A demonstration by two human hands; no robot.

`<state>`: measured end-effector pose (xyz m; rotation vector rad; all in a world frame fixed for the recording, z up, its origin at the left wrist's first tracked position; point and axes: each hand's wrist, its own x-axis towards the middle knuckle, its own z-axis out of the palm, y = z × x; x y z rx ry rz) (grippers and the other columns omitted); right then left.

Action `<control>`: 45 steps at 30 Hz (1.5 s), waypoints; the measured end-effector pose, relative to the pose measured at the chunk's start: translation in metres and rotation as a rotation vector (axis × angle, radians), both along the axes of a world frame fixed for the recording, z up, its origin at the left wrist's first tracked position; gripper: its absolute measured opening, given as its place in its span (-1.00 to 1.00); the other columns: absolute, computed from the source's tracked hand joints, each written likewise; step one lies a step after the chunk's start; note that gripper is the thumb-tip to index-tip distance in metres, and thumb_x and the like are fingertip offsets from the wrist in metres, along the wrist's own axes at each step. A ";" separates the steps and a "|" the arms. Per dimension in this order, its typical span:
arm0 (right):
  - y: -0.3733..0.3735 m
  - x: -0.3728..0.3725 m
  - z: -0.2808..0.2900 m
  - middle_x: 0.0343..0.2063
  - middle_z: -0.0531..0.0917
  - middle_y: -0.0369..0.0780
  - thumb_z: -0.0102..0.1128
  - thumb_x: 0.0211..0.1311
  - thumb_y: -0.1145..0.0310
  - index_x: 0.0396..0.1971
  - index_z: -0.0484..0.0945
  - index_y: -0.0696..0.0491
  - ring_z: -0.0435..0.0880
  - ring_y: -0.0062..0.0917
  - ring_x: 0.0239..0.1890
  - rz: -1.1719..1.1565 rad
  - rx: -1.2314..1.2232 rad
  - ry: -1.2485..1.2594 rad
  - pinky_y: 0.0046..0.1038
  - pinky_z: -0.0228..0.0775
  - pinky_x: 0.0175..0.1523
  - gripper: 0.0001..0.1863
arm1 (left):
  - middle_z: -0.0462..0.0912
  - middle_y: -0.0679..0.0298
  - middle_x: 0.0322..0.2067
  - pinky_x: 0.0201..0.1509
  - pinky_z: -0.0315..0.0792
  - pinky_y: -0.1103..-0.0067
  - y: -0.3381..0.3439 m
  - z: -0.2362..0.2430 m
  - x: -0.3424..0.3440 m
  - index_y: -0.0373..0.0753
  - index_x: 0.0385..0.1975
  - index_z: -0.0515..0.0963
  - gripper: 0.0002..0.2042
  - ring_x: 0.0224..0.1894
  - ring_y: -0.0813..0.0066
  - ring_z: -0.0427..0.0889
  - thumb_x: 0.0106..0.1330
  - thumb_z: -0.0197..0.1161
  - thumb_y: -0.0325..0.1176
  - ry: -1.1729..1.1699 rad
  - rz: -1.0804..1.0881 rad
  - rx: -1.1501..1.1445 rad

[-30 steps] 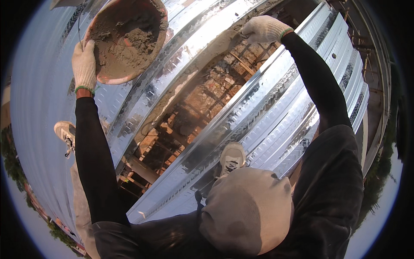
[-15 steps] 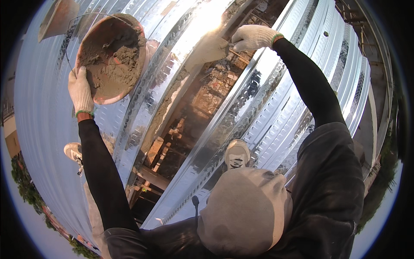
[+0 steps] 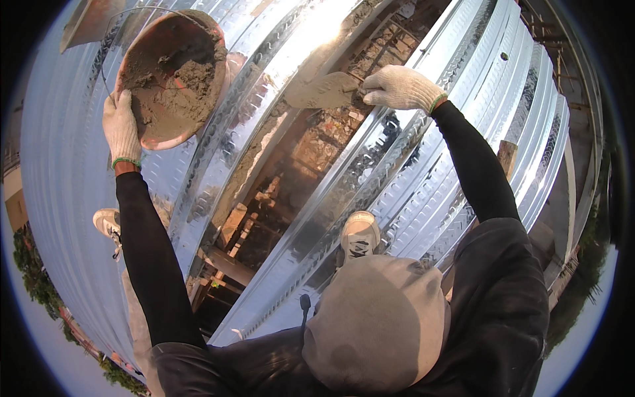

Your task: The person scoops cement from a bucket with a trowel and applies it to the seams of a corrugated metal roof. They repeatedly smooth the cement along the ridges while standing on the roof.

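The worker's gloved left hand (image 3: 122, 127) clasps a bucket (image 3: 165, 143) by its rim, with mortar (image 3: 196, 77) inside apparently left to use. Farther out, the right hand (image 3: 400, 87) grips a trowel (image 3: 321, 91) over a ledge (image 3: 260, 157), patchily coated, seemingly unfinished.

Ribbed metal decking (image 3: 423, 188) bears a small dark lump (image 3: 504, 57) and a pale shoe (image 3: 361, 230)

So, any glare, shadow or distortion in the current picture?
Head view: glare whitens the metal decking above the trowel; same view, the gap lies dark at its lower end; same view, fisheye bends the outer decking ribs, and corners go black.
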<state>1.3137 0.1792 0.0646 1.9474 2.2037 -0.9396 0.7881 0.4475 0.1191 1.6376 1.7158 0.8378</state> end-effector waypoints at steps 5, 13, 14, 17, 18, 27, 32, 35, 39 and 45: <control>0.017 -0.005 -0.019 -0.13 0.86 -0.06 0.38 0.45 0.00 0.04 0.83 -0.04 0.84 -0.07 0.05 0.057 0.142 -0.087 -0.05 0.67 0.19 -0.61 | 0.77 0.19 0.07 0.23 0.56 0.46 -0.008 0.005 0.009 -0.44 0.31 0.63 -0.49 0.06 0.47 0.70 0.62 0.27 -0.10 0.050 -0.048 0.073; 0.065 0.087 0.022 -0.18 0.86 -0.02 0.35 0.51 0.15 0.06 0.80 0.23 0.86 -0.22 -0.08 -0.126 0.017 -0.144 -0.20 0.67 0.11 -0.57 | 0.80 0.06 0.10 0.26 0.58 0.40 -0.001 -0.003 0.003 -0.43 0.33 0.63 -0.44 0.10 0.35 0.75 0.59 0.26 -0.05 0.096 -0.022 0.049; 0.063 0.078 0.033 -0.21 0.86 -0.03 0.36 0.49 0.16 0.05 0.79 0.28 0.84 -0.30 -0.15 -0.158 -0.077 -0.149 -0.22 0.66 0.06 -0.56 | 0.80 0.05 0.09 0.25 0.58 0.40 -0.004 -0.002 0.004 -0.42 0.34 0.63 -0.44 0.09 0.34 0.75 0.59 0.26 -0.05 0.076 -0.016 0.050; 0.024 0.033 0.052 -0.44 0.71 -0.25 0.25 0.60 0.09 -0.05 0.79 0.25 0.63 -0.60 -0.43 -0.409 -0.228 0.078 -0.44 0.49 -0.30 -0.55 | 0.80 0.05 0.07 0.23 0.59 0.38 -0.014 0.009 0.007 -0.40 0.34 0.64 -0.45 0.07 0.31 0.75 0.59 0.26 -0.06 0.048 0.004 0.036; 0.005 0.017 0.050 -0.47 0.66 -0.30 0.22 0.62 0.07 -0.09 0.78 0.22 0.57 -0.65 -0.46 -0.526 -0.234 0.193 -0.49 0.42 -0.35 -0.55 | 0.80 0.05 0.07 0.23 0.59 0.38 -0.012 0.009 0.005 -0.40 0.34 0.63 -0.45 0.07 0.32 0.75 0.59 0.26 -0.06 0.033 0.004 0.038; -0.079 -0.138 0.002 -0.50 0.67 -0.26 0.13 0.61 0.01 -0.26 0.71 0.25 0.62 -0.56 -0.49 -1.235 -0.151 0.785 -0.39 0.47 -0.30 -0.47 | 0.78 0.19 0.00 0.13 0.60 0.46 -0.005 -0.001 0.002 -0.45 0.29 0.62 -0.50 -0.03 0.47 0.72 0.60 0.28 -0.11 -0.002 -0.020 0.014; -0.067 -0.186 -0.032 -0.49 0.70 -0.12 0.03 0.64 0.01 -0.29 0.67 0.25 0.71 -0.35 -0.42 -1.242 -0.025 0.771 -0.22 0.54 -0.18 -0.44 | 0.75 0.24 -0.08 0.03 0.59 0.46 -0.008 0.004 0.008 -0.43 0.18 0.63 -0.57 -0.13 0.50 0.69 0.61 0.29 -0.14 -0.002 -0.015 0.017; -0.069 -0.214 -0.022 -0.38 0.74 0.09 0.01 0.65 0.05 -0.27 0.67 0.27 0.78 0.04 -0.23 -1.214 -0.066 0.765 -0.04 0.55 0.02 -0.46 | 0.74 0.26 -0.09 0.02 0.58 0.47 -0.006 0.005 0.008 -0.43 0.16 0.63 -0.58 -0.14 0.52 0.67 0.61 0.29 -0.15 -0.002 -0.029 0.035; -0.084 -0.247 -0.021 -0.14 0.76 0.25 0.07 0.67 0.02 -0.14 0.70 0.29 0.74 0.21 0.08 -1.102 -0.085 0.640 0.02 0.55 0.19 -0.46 | 0.73 0.28 -0.09 0.04 0.57 0.49 -0.005 0.004 0.009 -0.42 0.16 0.63 -0.59 -0.12 0.54 0.65 0.61 0.30 -0.15 -0.037 -0.031 0.019; -0.073 -0.192 -0.025 -0.16 0.79 0.22 0.09 0.64 0.01 -0.12 0.73 0.26 0.79 0.17 0.03 -0.885 -0.028 0.370 0.04 0.60 0.18 -0.47 | 0.74 0.23 -0.02 0.13 0.58 0.49 -0.002 -0.001 -0.002 -0.43 0.20 0.64 -0.56 -0.05 0.50 0.68 0.60 0.30 -0.13 -0.041 -0.035 0.038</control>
